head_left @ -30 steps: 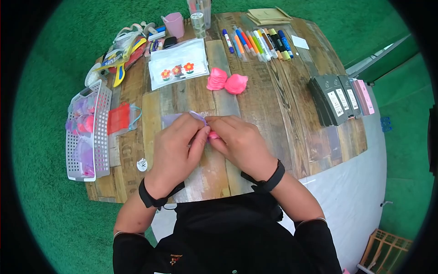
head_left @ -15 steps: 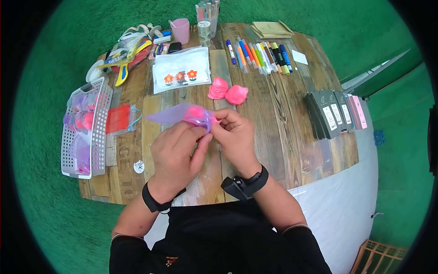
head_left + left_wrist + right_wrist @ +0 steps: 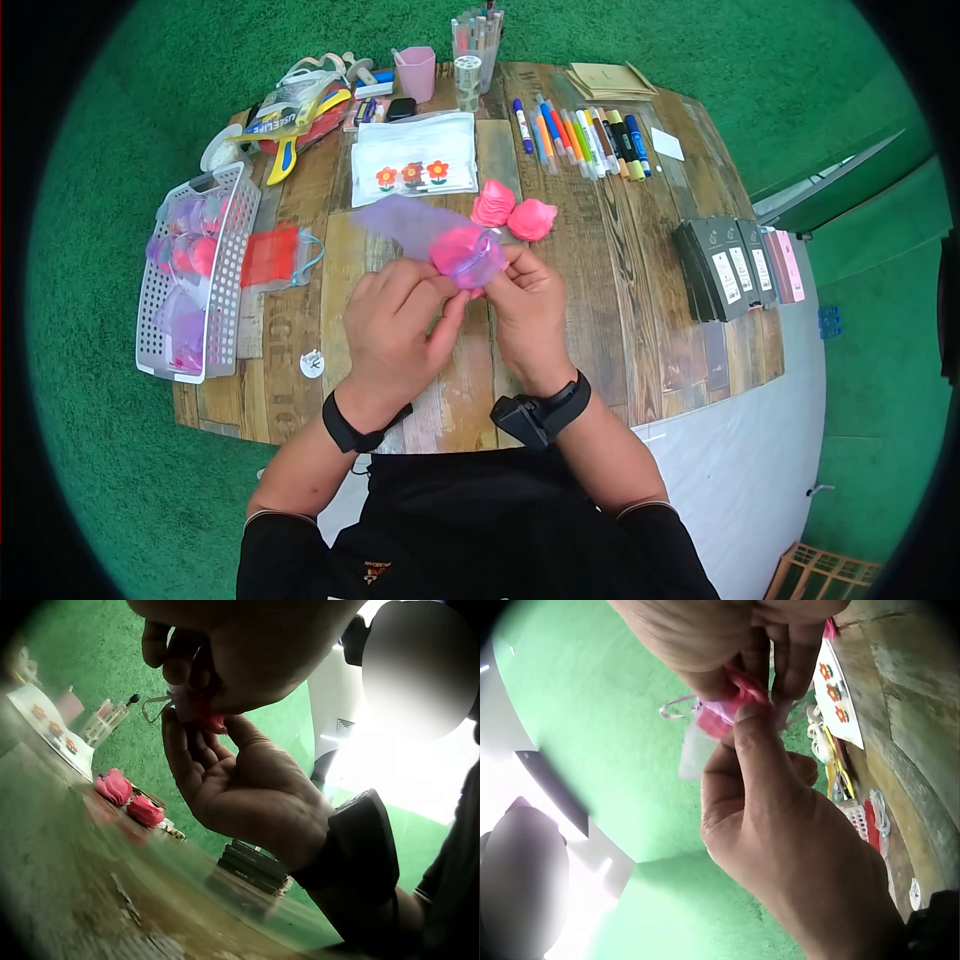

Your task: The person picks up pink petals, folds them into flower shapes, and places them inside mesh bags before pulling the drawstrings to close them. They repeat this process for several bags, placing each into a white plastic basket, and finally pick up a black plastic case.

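above tabletop centre, l. hand [image 3: 400,315] & r. hand [image 3: 528,300] both pinch mouth of purple organza pouch [image 3: 440,240] w/ pink petals inside; loose pink petals [image 3: 515,212] lie just beyond.

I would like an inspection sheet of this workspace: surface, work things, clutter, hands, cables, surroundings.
Surface: wooden table, crowded at the back and left.
Work things: purple mesh pouch with pink petals inside, lifted off the table; two loose petal piles behind it.
Clutter: white basket of filled pouches, red pouch, flower sticker bag, markers, dark boxes, pink cup.
Hands: left hand and right hand both pinch the pouch opening.
Cables: nothing seen.
Surroundings: green carpet, white sheet at the table's near right.
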Motion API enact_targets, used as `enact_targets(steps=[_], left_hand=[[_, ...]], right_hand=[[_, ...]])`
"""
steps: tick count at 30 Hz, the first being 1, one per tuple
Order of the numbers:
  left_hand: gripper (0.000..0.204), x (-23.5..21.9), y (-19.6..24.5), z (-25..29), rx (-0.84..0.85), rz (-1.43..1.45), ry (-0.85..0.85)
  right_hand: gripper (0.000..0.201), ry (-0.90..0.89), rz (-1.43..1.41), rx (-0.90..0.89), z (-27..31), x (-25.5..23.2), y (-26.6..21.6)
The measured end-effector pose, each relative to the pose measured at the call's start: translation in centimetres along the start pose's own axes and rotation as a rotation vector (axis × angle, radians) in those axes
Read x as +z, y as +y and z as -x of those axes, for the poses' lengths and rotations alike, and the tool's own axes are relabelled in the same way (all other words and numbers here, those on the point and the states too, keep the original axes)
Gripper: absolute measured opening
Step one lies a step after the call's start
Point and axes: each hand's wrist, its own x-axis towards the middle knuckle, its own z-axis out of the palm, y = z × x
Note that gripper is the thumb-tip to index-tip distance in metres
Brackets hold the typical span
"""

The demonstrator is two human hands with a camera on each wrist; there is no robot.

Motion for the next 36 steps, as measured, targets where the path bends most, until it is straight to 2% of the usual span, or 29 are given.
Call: enact_targets(steps=[4,10,16,19,22,25,28,31,36], left_hand=[[0.023,0.2,0.0,0.0,0.018,0.005,-0.016],[0.033,0.8,-0.4,0.9,-0.164,0.116,-0.008],[0.031,0.7,-0.6,0.2,-0.355,0.147,-0.132],[0.028,1.2,-0.9,0.3,-0.354,0.269,-0.093],[0.022,1.4,-2.2,0.9,-0.232,0.232,-0.124],[0.015,1.4,-1.3,0.4,-0.333,0.424,-0.116],[0.010,1.3,-1.4,0.5,-0.406,0.644,-0.181],[0.010,1.4,-2.3,1.0,-0.575,0.829,-0.251],[0.014,1.2,-2.0,1.0,-0.461,0.634,-0.294]], right_hand=[[0.011,0.026,-0.080,0.028,0.0,0.1,-0.1],[0.012,0.037,-0.176,0.097,-0.2,-0.1,-0.2],[0.013,0.011,-0.267,0.148,-0.2,-0.4,-0.1],[0.014,0.032,-0.266,0.166,-0.2,0.0,-0.3],[0.015,0.034,-0.257,0.170,-0.3,-0.3,-0.2],[0.016,0.052,-0.250,0.169,-0.4,-0.1,-0.4],[0.017,0.066,-0.232,0.162,-0.5,-0.3,-0.2],[0.018,0.064,-0.207,0.149,-0.5,-0.5,0.0],[0.021,0.065,-0.245,0.131,-0.5,-0.3,-0.2]])
